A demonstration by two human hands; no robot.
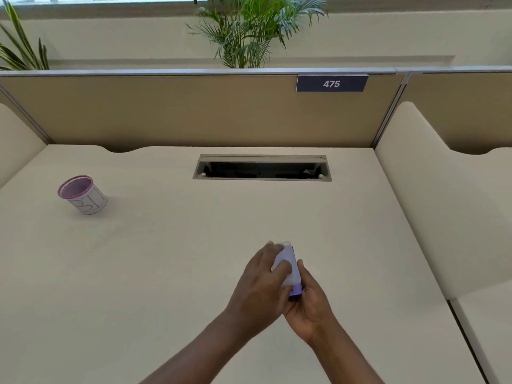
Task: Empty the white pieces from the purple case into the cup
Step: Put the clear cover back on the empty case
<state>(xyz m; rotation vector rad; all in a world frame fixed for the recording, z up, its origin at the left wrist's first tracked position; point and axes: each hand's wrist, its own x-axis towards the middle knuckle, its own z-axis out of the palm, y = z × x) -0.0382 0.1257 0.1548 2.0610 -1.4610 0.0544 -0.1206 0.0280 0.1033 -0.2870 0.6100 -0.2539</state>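
While both hands close around the small purple plastic case with a pale lid [289, 268], the left hand [260, 286] has its grip over the lid and the right hand [307, 303] cups the darker purple base from below. They hold the case above the cream tabletop [166, 273], toward its near edge. Well apart, near the far left corner, stands the white cup with a pink mesh rim [82, 194]. White pieces cannot be seen.

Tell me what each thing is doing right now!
Purple case: held by both hands above the desk; open or shut unclear.
Left hand: gripping the case.
Right hand: gripping the case.
Cup: upright, far left, untouched.
Desk cable hatch: open.
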